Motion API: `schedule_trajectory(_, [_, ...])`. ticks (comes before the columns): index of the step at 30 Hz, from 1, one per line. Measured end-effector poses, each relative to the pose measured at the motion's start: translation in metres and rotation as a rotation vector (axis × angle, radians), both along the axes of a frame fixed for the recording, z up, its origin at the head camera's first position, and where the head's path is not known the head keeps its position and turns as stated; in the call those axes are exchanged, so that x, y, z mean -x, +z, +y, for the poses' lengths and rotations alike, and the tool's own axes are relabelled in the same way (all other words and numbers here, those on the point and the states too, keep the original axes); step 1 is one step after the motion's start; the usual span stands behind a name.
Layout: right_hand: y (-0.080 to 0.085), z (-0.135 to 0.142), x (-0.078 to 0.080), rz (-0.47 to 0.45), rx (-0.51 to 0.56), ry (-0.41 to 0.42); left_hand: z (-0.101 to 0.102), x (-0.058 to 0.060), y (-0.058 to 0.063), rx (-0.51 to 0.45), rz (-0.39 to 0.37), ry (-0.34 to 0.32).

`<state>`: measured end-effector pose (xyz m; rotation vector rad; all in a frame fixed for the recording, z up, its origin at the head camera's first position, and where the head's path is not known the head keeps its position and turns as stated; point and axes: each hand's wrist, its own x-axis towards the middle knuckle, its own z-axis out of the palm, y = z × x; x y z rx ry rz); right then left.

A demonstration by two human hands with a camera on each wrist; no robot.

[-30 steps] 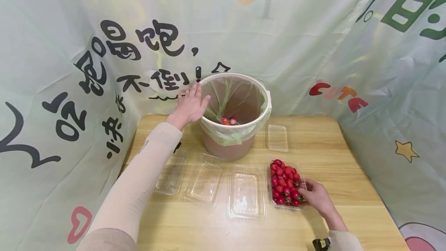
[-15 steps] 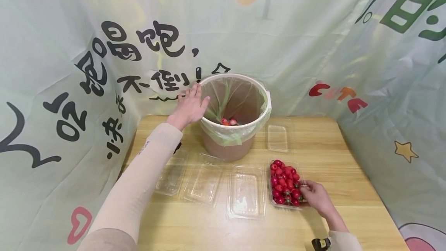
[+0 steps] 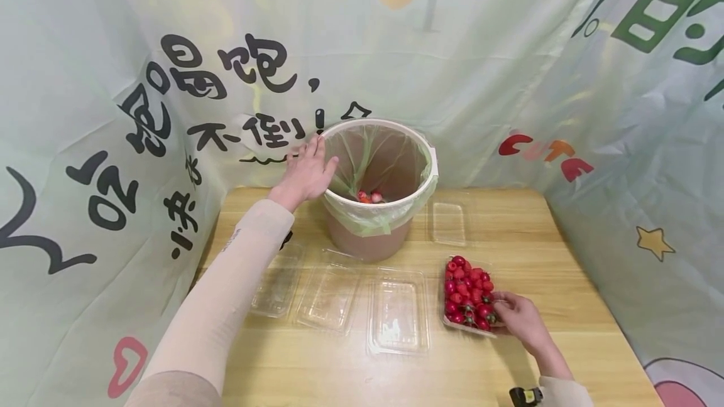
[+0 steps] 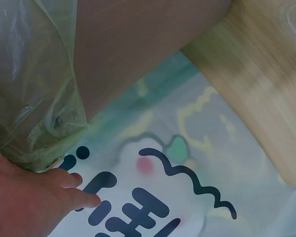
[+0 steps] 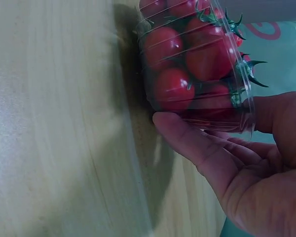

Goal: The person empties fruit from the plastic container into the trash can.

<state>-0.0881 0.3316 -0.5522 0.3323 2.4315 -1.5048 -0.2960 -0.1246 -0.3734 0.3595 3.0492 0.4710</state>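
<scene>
My right hand [image 3: 523, 322] grips the right side of a clear plastic box of cherry tomatoes [image 3: 469, 294], thumb over the rim and fingers under its base. In the right wrist view, green stalks show on the tomatoes [image 5: 209, 59], and the box casts a shadow on the wood beside it. My left hand [image 3: 307, 171] rests on the left rim of a brownish bin [image 3: 367, 240], fingers extended. A thin green bag [image 3: 370, 222] lines the bin and folds over its rim. A few red fruits [image 3: 370, 196] lie inside at the bottom.
Three clear plastic boxes or lids, a left one [image 3: 277, 284], a middle one [image 3: 328, 297] and a right one [image 3: 398, 316], lie in front of the bin. Another clear piece [image 3: 449, 223] lies right of it on the wooden table [image 3: 543, 244]. Printed cloth walls [image 3: 481, 68] surround the table.
The box of tomatoes has shifted slightly right in my right hand and now sits a little tilted. My left hand stays on the bin's rim.
</scene>
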Motion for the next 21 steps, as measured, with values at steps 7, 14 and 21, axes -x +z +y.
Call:
schedule_trajectory(7, [0.006,0.005,0.0,-0.006,0.007,-0.01,-0.001,0.001,0.0,0.01,-0.001,0.0])
schedule_trajectory(14, [0.009,0.005,0.0,-0.016,0.036,-0.028,-0.001,-0.001,0.002,0.002,-0.01,-0.001])
schedule_trajectory(21, [0.017,0.006,-0.002,0.019,0.053,-0.023,-0.001,-0.002,0.001,-0.007,-0.008,0.0])
